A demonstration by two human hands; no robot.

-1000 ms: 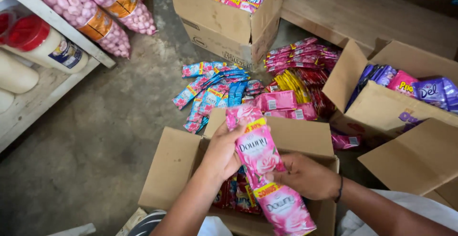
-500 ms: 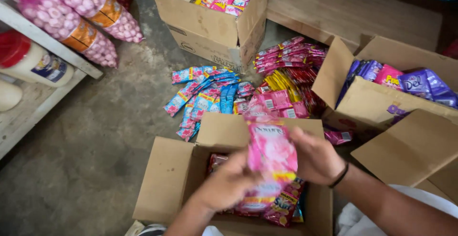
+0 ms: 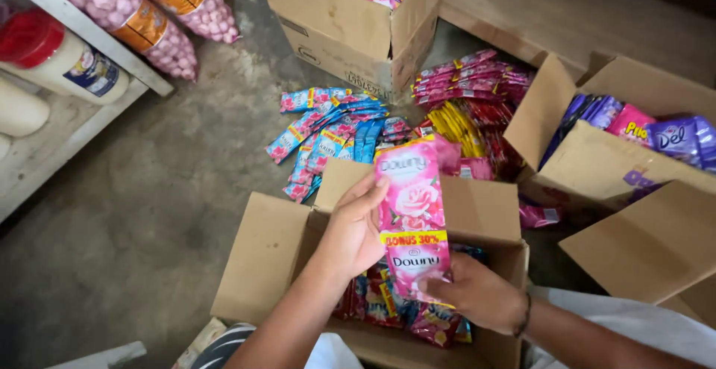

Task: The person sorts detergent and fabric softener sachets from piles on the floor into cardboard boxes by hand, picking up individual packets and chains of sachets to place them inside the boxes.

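Your left hand [image 3: 358,231] and right hand [image 3: 473,291], fingers closed, pinch pink sachets [image 3: 412,212] over box [image 3: 261,264]; blue sachets [image 3: 332,134] at 11 o'clock.

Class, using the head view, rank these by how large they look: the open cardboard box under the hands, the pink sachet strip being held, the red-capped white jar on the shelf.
1. open cardboard box, clearly largest.
2. pink sachet strip, held by the left hand and right hand.
3. red-capped white jar.

The strip is nearer the camera, so ranks 2 and 3 are unsure.
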